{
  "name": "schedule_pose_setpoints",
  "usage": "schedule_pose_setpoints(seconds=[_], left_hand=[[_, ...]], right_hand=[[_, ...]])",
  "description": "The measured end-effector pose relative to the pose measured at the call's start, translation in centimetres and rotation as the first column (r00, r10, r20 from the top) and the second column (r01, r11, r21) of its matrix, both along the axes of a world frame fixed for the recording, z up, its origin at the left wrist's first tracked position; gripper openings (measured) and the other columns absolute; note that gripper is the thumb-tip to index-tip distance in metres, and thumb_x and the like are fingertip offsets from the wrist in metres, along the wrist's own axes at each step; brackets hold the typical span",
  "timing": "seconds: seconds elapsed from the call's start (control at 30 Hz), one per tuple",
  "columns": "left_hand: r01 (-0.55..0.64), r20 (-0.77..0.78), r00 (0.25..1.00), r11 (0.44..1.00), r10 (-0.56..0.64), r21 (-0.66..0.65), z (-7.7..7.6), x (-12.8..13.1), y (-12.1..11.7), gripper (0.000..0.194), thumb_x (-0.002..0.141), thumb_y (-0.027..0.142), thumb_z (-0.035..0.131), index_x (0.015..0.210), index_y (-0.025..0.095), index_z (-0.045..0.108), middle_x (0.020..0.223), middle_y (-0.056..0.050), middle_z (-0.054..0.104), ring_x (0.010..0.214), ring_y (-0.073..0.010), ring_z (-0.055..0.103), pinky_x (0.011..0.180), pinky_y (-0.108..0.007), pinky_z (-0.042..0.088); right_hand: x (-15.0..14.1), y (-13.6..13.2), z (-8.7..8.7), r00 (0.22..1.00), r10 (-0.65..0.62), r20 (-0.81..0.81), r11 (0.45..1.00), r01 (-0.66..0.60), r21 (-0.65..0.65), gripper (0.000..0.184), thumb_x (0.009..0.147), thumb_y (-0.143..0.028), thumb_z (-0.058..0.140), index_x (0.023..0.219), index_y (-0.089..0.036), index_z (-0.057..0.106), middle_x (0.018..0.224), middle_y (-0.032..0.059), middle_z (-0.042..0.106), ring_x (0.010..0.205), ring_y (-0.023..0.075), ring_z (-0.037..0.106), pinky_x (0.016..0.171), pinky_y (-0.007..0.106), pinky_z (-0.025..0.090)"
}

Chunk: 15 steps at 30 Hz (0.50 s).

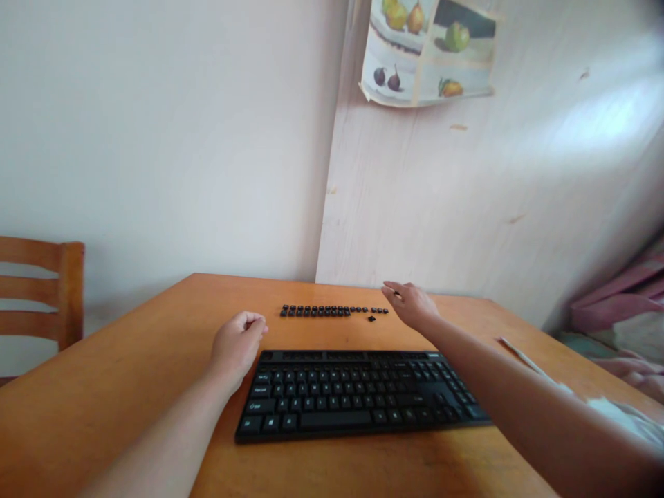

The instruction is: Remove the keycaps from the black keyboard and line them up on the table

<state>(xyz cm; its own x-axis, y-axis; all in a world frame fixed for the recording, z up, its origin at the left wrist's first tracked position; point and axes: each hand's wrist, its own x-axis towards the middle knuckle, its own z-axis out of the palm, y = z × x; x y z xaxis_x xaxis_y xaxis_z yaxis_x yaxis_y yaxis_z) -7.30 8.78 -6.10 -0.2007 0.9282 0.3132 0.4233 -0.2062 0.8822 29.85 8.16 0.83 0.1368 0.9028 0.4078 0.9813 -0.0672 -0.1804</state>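
A black keyboard (337,419) lies flat on the wooden table, its top row of key places bare. Beyond it, loose black keycaps (315,312) stand in two lines, with a shorter line reaching to the right. One keycap (371,319) sits apart, nearer the keyboard. My right hand (411,304) is over the far side of the table, right of the lines, pinching a small black keycap (397,293). Above the keyboard's far left corner, my left hand (238,346) is closed with fingers curled; whatever they hold, if anything, is hidden.
The wooden table (155,373) reaches to the wall. A thin pale stick (523,356) and white crumpled material (622,415) lie at the right, partly behind my right arm. A wooden chair (70,294) stands at the left, and pink cloth (617,294) is at the far right.
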Motion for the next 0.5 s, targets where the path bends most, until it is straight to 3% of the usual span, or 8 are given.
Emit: schedule_pose_setpoints(seconds=[0.13,0.27,0.37,0.5], left_hand=[[0.001,-0.055,0.998,1.0,-0.002,-0.005,-0.1,-0.1,0.1,0.028,0.08,0.045,0.053,0.083,0.02,0.065,0.082,-0.004,0.073,0.08,-0.0219,0.066,0.071,-0.03,0.046],[0.007,-0.093,0.996,1.0,-0.008,-0.005,0.1,-0.1,-0.1,0.028,0.08,0.045,0.053,0.083,0.02,0.065,0.082,-0.004,0.073,0.08,-0.0223,0.066,0.071,-0.03,0.046],[0.019,-0.086,0.996,1.0,-0.02,-0.007,0.2,0.0,-0.2,0.03,0.08,0.047,0.052,0.084,0.02,0.066,0.082,-0.004,0.073,0.079,-0.0223,0.066,0.07,-0.03,0.046],[0.018,-0.092,0.996,1.0,-0.019,-0.012,0.2,-0.1,-0.1,0.031,0.079,0.048,0.053,0.083,0.02,0.066,0.081,-0.004,0.073,0.078,-0.0226,0.066,0.07,-0.03,0.046]], right_hand=[[0.8,-0.1,0.5,0.988,-0.013,0.157,1.0,0.011,0.011,0.054,0.097,-0.053,0.028,0.11,-0.022,0.07,0.132,0.0168,0.055,0.122,0.032,0.048,0.093,0.04,0.037],[1.0,-0.1,-0.6,0.984,0.114,0.134,0.978,-0.087,-0.192,0.053,0.1,-0.046,0.024,0.095,-0.017,0.068,0.098,0.0152,0.069,0.09,0.0247,0.062,0.075,0.032,0.04],[1.2,-0.3,-2.0,0.978,0.189,0.087,0.941,-0.155,-0.301,0.04,0.094,-0.05,0.041,0.088,-0.019,0.067,0.083,0.0089,0.07,0.074,0.0195,0.061,0.062,0.026,0.036],[1.6,-0.5,-3.2,0.965,0.26,0.037,0.898,-0.228,-0.375,0.03,0.079,-0.049,0.065,0.083,-0.02,0.067,0.078,0.004,0.069,0.069,0.0167,0.059,0.056,0.023,0.033]])
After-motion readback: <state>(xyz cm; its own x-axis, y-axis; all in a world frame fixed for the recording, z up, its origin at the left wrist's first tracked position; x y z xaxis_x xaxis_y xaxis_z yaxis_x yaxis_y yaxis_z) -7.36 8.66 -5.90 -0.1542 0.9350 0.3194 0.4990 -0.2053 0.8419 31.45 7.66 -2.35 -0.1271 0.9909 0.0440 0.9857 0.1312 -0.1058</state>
